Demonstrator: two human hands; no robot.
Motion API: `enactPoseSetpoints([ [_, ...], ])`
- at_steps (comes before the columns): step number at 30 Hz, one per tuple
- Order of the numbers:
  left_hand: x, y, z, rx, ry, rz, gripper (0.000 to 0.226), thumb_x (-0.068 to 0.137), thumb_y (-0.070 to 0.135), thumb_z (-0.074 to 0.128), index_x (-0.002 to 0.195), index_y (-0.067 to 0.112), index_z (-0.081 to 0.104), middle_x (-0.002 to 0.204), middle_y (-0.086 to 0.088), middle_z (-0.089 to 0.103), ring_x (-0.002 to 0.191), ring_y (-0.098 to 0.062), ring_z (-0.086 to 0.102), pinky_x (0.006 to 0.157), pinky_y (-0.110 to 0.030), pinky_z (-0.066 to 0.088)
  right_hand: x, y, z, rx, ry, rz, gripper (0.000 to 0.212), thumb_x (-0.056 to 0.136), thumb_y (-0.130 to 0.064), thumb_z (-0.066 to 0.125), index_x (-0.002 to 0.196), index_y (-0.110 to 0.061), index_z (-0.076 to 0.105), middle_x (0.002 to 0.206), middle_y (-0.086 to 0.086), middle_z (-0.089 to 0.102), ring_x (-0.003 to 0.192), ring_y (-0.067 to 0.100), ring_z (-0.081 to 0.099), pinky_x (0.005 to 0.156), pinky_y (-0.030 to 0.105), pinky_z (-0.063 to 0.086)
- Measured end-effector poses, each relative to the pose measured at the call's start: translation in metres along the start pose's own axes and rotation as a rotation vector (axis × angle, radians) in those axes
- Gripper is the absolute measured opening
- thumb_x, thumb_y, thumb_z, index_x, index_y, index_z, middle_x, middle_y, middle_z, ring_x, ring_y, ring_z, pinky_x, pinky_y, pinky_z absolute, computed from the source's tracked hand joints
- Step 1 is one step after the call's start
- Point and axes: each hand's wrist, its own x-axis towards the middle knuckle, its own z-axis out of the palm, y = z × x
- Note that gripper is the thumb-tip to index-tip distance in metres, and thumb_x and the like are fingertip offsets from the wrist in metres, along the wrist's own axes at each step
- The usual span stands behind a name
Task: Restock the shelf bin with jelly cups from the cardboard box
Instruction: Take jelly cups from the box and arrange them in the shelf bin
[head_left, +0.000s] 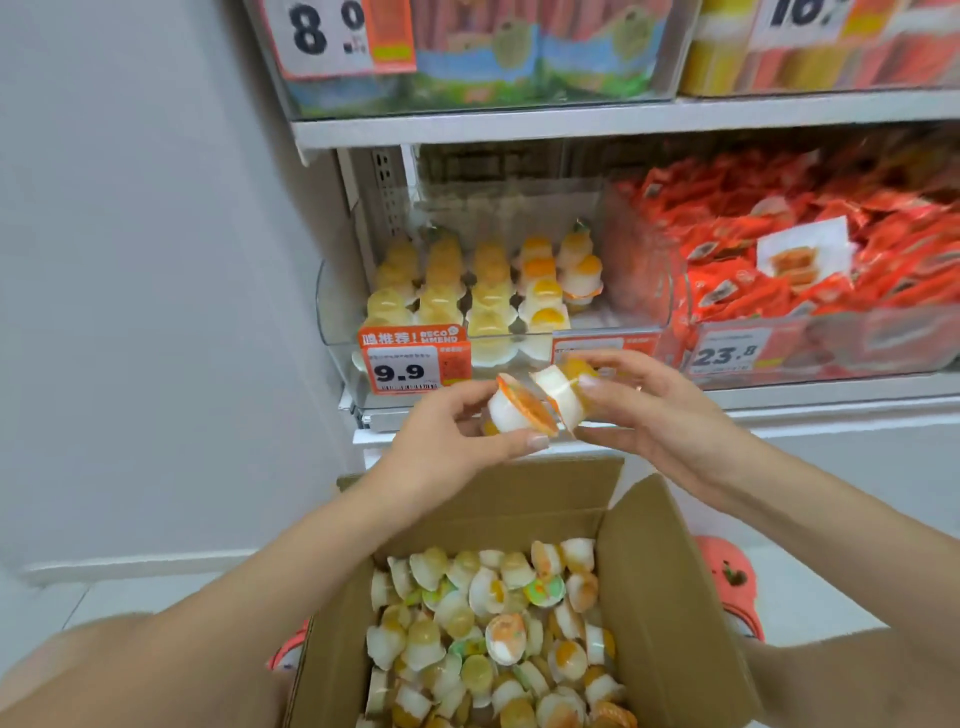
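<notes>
White shop shelving fills frame top. My left hand (457, 426) and right hand (649, 405) each pinch small orange-lidded plastic jelly cup (519, 413), frame centre, below clear shelf bin (332, 312), above brown cardboard box (670, 597). Light, slick, film lid fragile: hold by walls.

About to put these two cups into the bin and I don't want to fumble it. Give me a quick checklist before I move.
1. Left hand has a grip on a cup: ok.
2. Right hand has a grip on the other cup: ok.
3. Room in the bin: ok, bare space at its right side.
4. Way up to the bin open: ok.
5. Cup seals intact: cannot tell, blurred.
6. Box has cups left: ok.
</notes>
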Motion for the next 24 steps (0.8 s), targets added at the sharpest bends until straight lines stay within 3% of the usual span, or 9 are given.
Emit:
enactPoseSetpoints([
  [4, 0.007, 0.004, 0.007, -0.107, 0.035, 0.044, 0.028, 0.071, 0.016, 0.078, 0.089, 0.035, 0.068, 0.084, 0.016, 0.073, 0.082, 0.004, 0.065, 0.073, -0.009, 0.051, 0.006, -0.006, 0.01, -0.04, -0.019, -0.088, 0.044, 0.072, -0.023, 0.068, 0.116, -0.022, 0.066, 0.098, 0.009, 0.066, 0.095, 0.017, 0.068, 0.077, 0.028, 0.057],
  [8, 0.015, 0.002, 0.008, -0.127, 0.044, 0.047, 0.036, 0.063, 0.031, 0.075, 0.098, 0.03, 0.069, 0.096, 0.012, 0.074, 0.091, -0.001, 0.067, 0.082, -0.015, 0.053, 0.014, -0.007, 0.006, -0.033, -0.041, -0.049, 0.046, 0.074, -0.021, 0.067, 0.119, -0.021, 0.064, 0.106, 0.009, 0.07, 0.1, 0.021, 0.068, 0.08, 0.033, 0.058],
  [13, 0.023, -0.005, 0.011, -0.066, 0.169, 0.038, 0.055, 0.058, 0.032, 0.086, 0.109, 0.026, 0.066, 0.097, 0.012, 0.072, 0.091, 0.001, 0.066, 0.078, -0.015, 0.052, 0.023, -0.008, 0.008, -0.063, -0.109, -0.014, 0.05, 0.072, -0.019, 0.07, 0.121, -0.021, 0.062, 0.107, 0.01, 0.07, 0.097, 0.022, 0.069, 0.076, 0.029, 0.057],
  [18, 0.025, 0.001, 0.015, 0.054, 0.204, 0.157, 0.041, 0.063, 0.028, 0.075, 0.099, 0.043, 0.062, 0.091, 0.019, 0.07, 0.082, 0.0, 0.065, 0.069, -0.015, 0.054, 0.031, -0.013, 0.009, -0.095, -0.161, -0.005, 0.053, 0.067, -0.015, 0.074, 0.119, -0.019, 0.063, 0.106, 0.012, 0.07, 0.095, 0.024, 0.07, 0.078, 0.03, 0.057],
  [21, 0.028, 0.0, 0.013, 0.117, 0.199, 0.166, 0.053, 0.061, 0.039, 0.073, 0.113, 0.038, 0.062, 0.096, 0.017, 0.069, 0.092, 0.0, 0.063, 0.079, -0.019, 0.053, 0.03, -0.016, 0.01, -0.134, -0.148, -0.031, 0.055, 0.065, -0.016, 0.076, 0.118, -0.022, 0.063, 0.108, 0.013, 0.069, 0.097, 0.026, 0.069, 0.08, 0.032, 0.057],
  [24, 0.036, 0.0, 0.008, 0.228, 0.124, 0.119, 0.08, 0.067, 0.043, 0.078, 0.137, 0.039, 0.038, 0.116, 0.025, 0.056, 0.111, 0.005, 0.05, 0.093, -0.017, 0.043, 0.03, -0.026, 0.006, -0.328, -0.005, -0.163, 0.056, 0.059, -0.026, 0.08, 0.113, -0.031, 0.066, 0.104, -0.002, 0.071, 0.092, 0.016, 0.069, 0.081, 0.029, 0.056],
])
